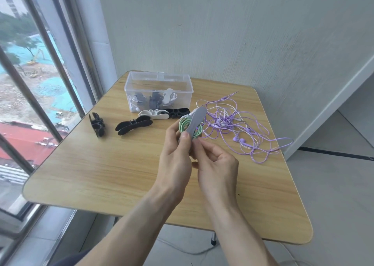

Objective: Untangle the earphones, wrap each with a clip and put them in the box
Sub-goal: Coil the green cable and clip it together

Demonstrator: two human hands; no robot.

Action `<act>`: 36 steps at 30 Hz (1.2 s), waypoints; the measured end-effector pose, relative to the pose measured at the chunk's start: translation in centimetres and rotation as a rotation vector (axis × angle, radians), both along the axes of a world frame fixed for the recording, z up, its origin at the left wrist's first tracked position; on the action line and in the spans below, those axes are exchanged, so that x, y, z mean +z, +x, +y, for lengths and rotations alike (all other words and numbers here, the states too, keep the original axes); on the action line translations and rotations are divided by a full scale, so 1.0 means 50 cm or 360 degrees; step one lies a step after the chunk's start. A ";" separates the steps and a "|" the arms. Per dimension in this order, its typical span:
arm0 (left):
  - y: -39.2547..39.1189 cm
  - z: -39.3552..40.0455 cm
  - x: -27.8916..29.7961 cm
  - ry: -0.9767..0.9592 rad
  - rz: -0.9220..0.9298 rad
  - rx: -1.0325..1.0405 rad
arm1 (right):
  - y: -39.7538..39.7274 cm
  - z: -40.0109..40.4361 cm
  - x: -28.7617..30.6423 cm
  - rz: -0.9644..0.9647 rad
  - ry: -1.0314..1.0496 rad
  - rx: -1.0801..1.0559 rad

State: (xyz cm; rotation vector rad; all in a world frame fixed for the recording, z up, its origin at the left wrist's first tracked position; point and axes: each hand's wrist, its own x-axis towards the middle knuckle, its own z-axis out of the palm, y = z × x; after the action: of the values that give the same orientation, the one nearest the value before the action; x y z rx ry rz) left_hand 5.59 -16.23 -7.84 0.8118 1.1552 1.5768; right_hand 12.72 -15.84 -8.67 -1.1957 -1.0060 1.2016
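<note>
Left to right on the wooden bench: black clip standing on edge, black clip lying flat, white clip, another black one behind it. Clear box at the back, wrapped sets inside. Centre, above the bench: left hand grasps a grey clip wound with green earphones; right hand pinches the clip's lower end. Right: purple and white earphones lie tangled.
</note>
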 end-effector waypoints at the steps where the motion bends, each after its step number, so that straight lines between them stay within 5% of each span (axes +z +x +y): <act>1: 0.001 -0.001 0.000 0.0016 0.0043 -0.0006 | 0.002 -0.001 0.003 0.0035 -0.0044 0.0048; 9: -0.009 0.001 -0.003 0.0057 0.0109 -0.0069 | 0.046 0.016 0.017 0.0411 -0.0462 0.0408; 21: -0.013 0.002 -0.003 0.0009 0.0603 -0.0085 | 0.056 0.020 0.020 0.0338 -0.0341 0.0359; 28: -0.047 0.001 0.007 -0.0073 0.0083 -0.0385 | 0.031 0.004 0.021 0.0125 -0.0082 0.0052; 36: -0.076 0.009 0.001 -0.0270 -0.0352 -0.0405 | 0.059 0.018 0.036 -0.0388 0.0061 0.0336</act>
State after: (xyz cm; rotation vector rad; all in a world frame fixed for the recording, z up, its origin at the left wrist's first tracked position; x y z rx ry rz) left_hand 1.80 -15.79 -7.81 0.6280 0.9696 1.3028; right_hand 15.66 -14.93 -6.86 -1.2497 -1.3595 1.2119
